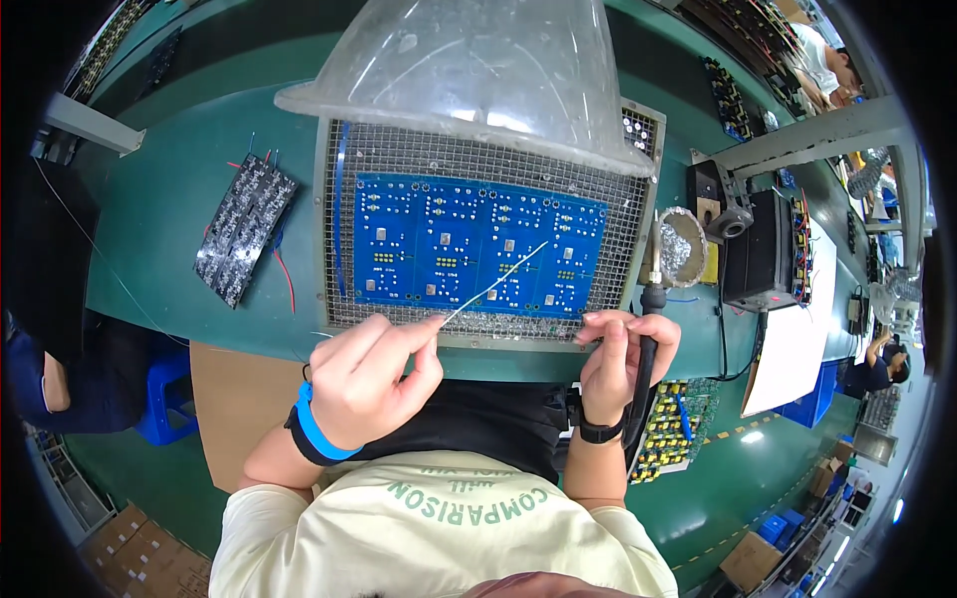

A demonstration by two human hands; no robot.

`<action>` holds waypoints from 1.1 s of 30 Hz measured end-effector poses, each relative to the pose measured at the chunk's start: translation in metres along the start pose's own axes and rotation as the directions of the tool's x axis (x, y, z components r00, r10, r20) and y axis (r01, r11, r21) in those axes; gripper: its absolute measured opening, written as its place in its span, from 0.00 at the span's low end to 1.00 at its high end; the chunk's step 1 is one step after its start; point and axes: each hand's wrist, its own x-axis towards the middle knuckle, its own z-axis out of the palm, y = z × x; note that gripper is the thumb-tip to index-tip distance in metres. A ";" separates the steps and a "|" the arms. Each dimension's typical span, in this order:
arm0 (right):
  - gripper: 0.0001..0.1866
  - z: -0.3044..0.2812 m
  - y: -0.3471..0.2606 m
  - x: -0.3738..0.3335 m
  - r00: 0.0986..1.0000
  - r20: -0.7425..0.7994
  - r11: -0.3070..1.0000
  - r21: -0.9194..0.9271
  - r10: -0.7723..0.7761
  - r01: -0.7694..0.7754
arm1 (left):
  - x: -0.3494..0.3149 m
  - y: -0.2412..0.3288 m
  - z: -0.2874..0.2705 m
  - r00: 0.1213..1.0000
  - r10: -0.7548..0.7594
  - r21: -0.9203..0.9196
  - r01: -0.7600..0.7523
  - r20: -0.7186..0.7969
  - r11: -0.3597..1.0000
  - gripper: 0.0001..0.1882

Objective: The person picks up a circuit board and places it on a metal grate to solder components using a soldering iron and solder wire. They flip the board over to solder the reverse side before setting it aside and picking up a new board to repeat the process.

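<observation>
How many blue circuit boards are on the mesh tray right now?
4, side by side in one row on the mesh tray: far left, centre-left, centre-right, far right. The solder wire in the left hand crosses the right ones.

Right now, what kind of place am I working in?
It looks like an electronics assembly line, at a soldering station. A blue circuit board panel lies on a metal mesh frame under a clear fume hood. Your left hand holds solder wire; your right hand holds a soldering iron.
</observation>
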 end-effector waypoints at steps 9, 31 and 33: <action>0.11 0.001 0.002 0.000 0.999 0.003 0.999 -0.033 -0.034 0.034 | -0.004 -0.003 -0.003 0.995 -0.032 0.116 0.043 -0.091 0.992 0.12; 0.10 0.001 0.003 -0.001 0.999 -0.002 0.998 -0.038 -0.051 0.051 | -0.020 -0.003 -0.017 0.993 0.041 0.025 -0.044 0.108 0.999 0.10; 0.10 0.002 0.003 0.000 0.999 -0.005 0.998 -0.040 -0.053 0.052 | -0.022 -0.006 -0.020 0.996 0.019 0.059 -0.024 0.083 0.998 0.10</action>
